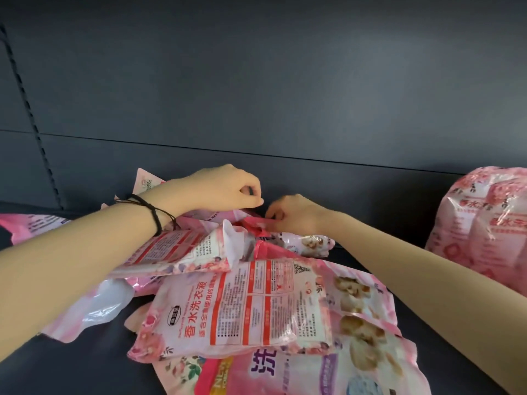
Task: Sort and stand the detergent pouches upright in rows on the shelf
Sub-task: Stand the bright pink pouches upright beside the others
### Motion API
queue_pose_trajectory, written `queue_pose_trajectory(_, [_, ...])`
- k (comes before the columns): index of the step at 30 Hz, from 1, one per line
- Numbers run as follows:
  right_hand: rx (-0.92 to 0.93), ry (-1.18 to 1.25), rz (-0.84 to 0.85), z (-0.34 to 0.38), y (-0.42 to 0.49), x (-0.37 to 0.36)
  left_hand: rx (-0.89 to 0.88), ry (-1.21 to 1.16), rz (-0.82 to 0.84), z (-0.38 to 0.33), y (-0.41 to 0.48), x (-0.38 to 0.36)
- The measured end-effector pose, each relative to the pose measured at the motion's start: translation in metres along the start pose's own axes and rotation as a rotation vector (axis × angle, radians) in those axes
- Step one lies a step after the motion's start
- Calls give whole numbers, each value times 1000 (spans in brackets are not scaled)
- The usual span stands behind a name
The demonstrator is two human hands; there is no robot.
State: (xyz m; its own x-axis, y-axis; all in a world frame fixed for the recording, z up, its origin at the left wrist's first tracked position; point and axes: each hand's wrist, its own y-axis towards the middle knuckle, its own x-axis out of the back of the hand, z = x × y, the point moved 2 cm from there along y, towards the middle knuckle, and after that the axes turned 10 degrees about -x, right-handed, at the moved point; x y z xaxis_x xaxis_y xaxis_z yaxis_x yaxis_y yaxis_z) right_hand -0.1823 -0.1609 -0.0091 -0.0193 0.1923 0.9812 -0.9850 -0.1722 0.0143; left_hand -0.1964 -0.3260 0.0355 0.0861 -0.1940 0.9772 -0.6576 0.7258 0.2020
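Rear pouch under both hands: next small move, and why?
Probably lift the rear pouch by its top edge and stand it against the back panel. Both the left hand and right hand pinch there; the pile lies flat.

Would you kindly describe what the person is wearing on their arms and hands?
Both forearms are bare, with no sleeves or gloves in view. The left hand has thin black cords looped round its wrist, like a hair tie or string bracelet. The right hand shows nothing worn.
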Motion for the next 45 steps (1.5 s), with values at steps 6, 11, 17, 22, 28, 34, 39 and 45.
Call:
queue_pose_trajectory(6, [3, 130, -30, -11, 3, -1, -14, -153, 55, 8, 4, -6])
queue_pose_trajectory(11, [-75, 156, -124, -15, 14, -9, -19, -244, 68, 11, 7, -16])
queue_pose_trajectory(17, [-257, 431, -373, -46, -7, 22, -38, -465, -58, 14, 18, -12])
queue_pose_trajectory(22, [-345, 1005, -523, -72, -29, 30, -86, -715, -100, -1, 33, -12])
queue_pose_trajectory(28, [-389, 1508, -553, -78, -58, 26, 107, -1361, -400, -22, 61, -5])
queue_pose_trajectory(34, [-400, 1643, -718, -96, -76, 18, 210, -1579, -415, -55, 98, -22])
queue_pose_trajectory(39, [-466, 1637, -804, -123, -85, 12, 188, -1609, -441, -81, 114, -40])
queue_pose_trajectory(45, [-654, 1379, -973, -142, -92, -20, 131, -1480, -396, -105, 117, -57])
